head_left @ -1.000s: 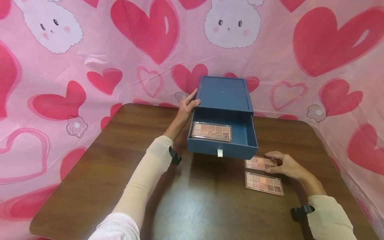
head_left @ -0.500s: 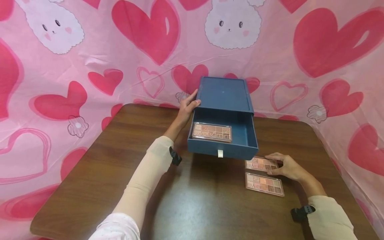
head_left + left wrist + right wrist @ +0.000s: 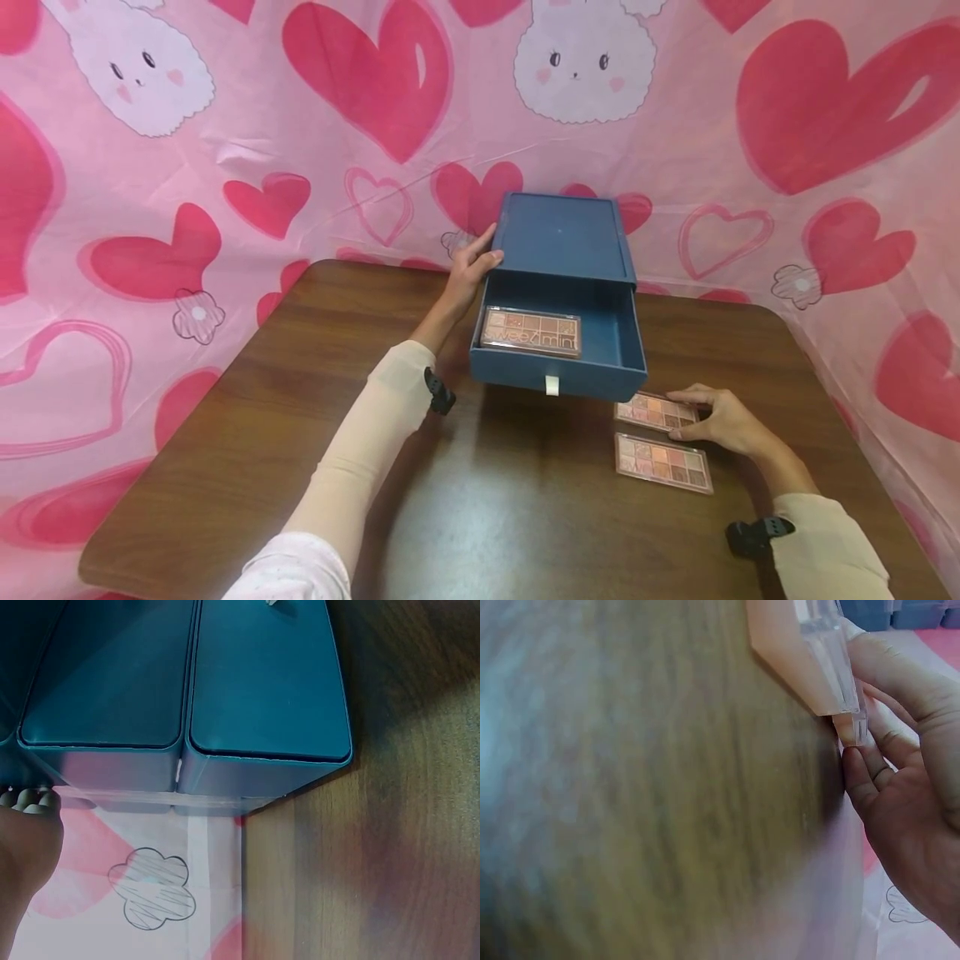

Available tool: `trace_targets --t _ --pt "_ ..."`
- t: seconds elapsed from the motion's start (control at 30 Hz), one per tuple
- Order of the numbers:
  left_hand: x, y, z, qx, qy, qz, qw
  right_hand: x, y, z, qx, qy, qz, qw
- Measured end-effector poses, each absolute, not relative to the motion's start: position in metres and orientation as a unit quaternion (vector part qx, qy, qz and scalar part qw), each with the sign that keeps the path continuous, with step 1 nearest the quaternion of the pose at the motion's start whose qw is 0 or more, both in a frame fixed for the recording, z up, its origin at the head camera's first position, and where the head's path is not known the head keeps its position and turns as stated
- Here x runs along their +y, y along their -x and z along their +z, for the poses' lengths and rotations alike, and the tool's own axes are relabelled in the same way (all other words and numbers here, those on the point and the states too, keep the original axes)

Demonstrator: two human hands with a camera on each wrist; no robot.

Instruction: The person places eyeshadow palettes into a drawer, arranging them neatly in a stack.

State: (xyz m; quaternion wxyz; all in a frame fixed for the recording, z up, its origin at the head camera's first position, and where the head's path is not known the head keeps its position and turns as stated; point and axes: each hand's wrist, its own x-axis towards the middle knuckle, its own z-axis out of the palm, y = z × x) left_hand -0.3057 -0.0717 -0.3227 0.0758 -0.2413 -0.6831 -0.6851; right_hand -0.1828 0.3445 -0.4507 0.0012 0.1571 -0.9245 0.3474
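Note:
A blue drawer unit [image 3: 558, 237] stands at the back of the table with its top drawer [image 3: 525, 367] pulled out. Inside that drawer, on its left side, lies an eyeshadow palette [image 3: 531, 332] with a clear lid. My left hand [image 3: 465, 273] rests against the unit's left side, thumb at the top edge. At the right, my right hand [image 3: 723, 421] pinches the right end of a second eyeshadow palette [image 3: 651, 411], whose far left corner is beside the drawer. A third eyeshadow palette [image 3: 663, 463] lies just in front of it. In the right wrist view, fingers and thumb hold the clear palette edge [image 3: 806, 656].
Lower drawers [image 3: 270, 682] of the unit appear shut in the left wrist view. A white pull tab [image 3: 552, 386] hangs from the top drawer's front. Behind the brown wooden table [image 3: 480, 517] hangs a pink cloth [image 3: 360, 75] with hearts and rabbits.
Very little differs. My right hand has settled slightly farther over the right end of the rear palette. The left hand, drawer and other palettes keep their places; the view shifts a little.

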Motion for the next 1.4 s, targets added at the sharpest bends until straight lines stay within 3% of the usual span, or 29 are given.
trace_targets --t 0.53,1.13,1.4 --pt "-0.072 0.316 -0.333 -0.675 0.239 -0.694 0.067 0.348 0.181 -0.450 -0.913 -0.141 0.381 0.031" --pt "-0.068 0.332 -0.351 -0.680 0.237 -0.688 0.092 0.349 0.177 -0.417 -0.906 -0.132 0.401 0.032" --pt "-0.069 0.333 -0.348 -0.675 0.235 -0.694 0.084 0.350 0.176 -0.393 -0.889 -0.169 0.420 0.074"
